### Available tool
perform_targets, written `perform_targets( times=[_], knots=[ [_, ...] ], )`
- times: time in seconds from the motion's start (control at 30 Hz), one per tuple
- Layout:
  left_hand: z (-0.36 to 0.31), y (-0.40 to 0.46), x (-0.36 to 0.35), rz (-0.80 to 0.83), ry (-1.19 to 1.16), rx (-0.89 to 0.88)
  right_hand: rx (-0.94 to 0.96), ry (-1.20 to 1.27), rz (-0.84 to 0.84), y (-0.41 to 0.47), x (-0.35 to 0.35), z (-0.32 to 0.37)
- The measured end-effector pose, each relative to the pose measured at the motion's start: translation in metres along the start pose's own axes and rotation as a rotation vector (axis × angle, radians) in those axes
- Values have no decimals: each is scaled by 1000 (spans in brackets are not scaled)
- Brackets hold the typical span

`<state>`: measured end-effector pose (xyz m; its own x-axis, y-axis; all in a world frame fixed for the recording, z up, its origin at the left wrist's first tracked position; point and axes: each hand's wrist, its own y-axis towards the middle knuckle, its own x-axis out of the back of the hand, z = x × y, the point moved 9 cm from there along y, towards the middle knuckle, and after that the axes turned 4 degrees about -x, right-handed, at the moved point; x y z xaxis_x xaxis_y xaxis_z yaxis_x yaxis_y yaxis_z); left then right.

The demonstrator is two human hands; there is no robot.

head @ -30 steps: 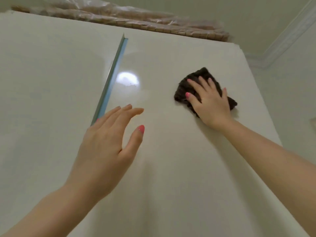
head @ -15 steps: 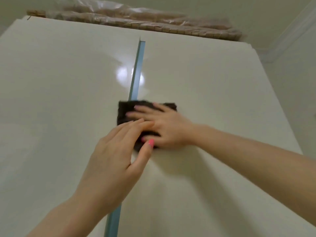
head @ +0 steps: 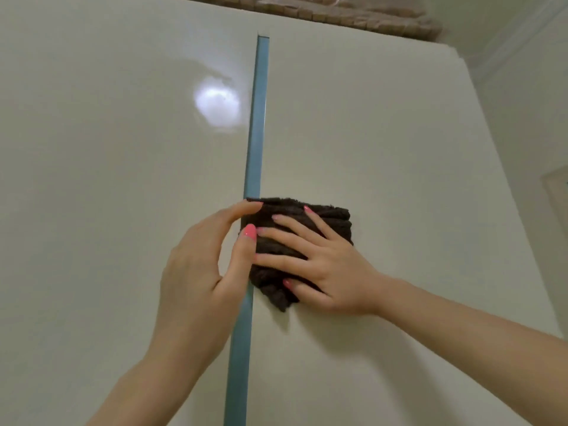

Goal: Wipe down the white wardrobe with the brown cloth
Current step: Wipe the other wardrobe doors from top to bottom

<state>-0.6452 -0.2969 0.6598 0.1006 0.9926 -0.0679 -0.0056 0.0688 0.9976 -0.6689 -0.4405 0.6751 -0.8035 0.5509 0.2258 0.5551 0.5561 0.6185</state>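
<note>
The white wardrobe (head: 384, 142) fills the view, seen from below, with two glossy doors split by a blue-grey vertical strip (head: 256, 133). The folded brown cloth (head: 332, 216) lies flat against the right door, right beside the strip. My right hand (head: 319, 259) presses on the cloth with its fingers spread wide. My left hand (head: 203, 272) is just left of the cloth, in front of the strip; its thumb and fingertips touch the cloth's left edge.
A plastic-wrapped woven bundle (head: 353, 13) lies on top of the wardrobe. A ceiling light is reflected on the left door (head: 216, 101). A wall (head: 528, 124) with cornice stands to the right of the wardrobe.
My right hand slid the cloth left from the upper right door to the centre strip, then slightly right. My left hand has come up to the cloth's left edge.
</note>
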Motion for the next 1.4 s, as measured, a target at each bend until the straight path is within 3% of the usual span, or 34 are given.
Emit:
perform_targets(
  times=[0.07,0.1,0.27,0.33,0.4,0.47,0.53,0.6,0.63,0.7,0.8,0.87,0.93,1.0,1.13,1.2,1.27,1.4],
  knots=[
    [-4,-5,-7,21,-21,23,82,-77,114,-34,1,-16],
    [-6,-8,-12,49,-19,27,14,-109,130,-43,6,-39],
    [-11,-27,-7,110,17,3,-977,-43,-99,-82,38,-170],
    [-8,-30,0,88,41,15,-1145,25,-178,-81,33,-163],
    [-11,-28,0,67,67,11,-1026,41,-229,-70,24,-124],
    [-20,-28,-8,51,74,-2,-638,79,-190,-68,12,-59],
    [-30,-29,-20,39,66,-1,-171,28,-36,-90,-6,2],
    [-41,-29,-37,49,53,17,120,-25,109,-120,-11,2],
    [-46,-29,-44,56,48,18,140,-53,144,-127,-8,-19],
    [-53,-30,-56,64,36,20,-53,-89,119,-133,7,-85],
    [-59,-38,-68,88,35,34,-614,-19,-26,-160,38,-197],
    [-58,-45,-73,99,54,42,-864,93,-105,-177,41,-229],
    [-56,-50,-76,90,67,71,-898,154,-146,-182,37,-221],
    [-54,-56,-79,61,75,99,-791,171,-164,-189,30,-188],
    [-62,-63,-101,114,100,146,-302,-22,-3,-235,9,-120],
    [-71,-66,-114,181,123,122,-126,-110,103,-247,10,-132],
    [-80,-68,-122,214,141,97,-220,-175,99,-241,25,-179],
    [-89,-75,-121,204,137,104,-719,6,28,-234,44,-265]
  ],
)
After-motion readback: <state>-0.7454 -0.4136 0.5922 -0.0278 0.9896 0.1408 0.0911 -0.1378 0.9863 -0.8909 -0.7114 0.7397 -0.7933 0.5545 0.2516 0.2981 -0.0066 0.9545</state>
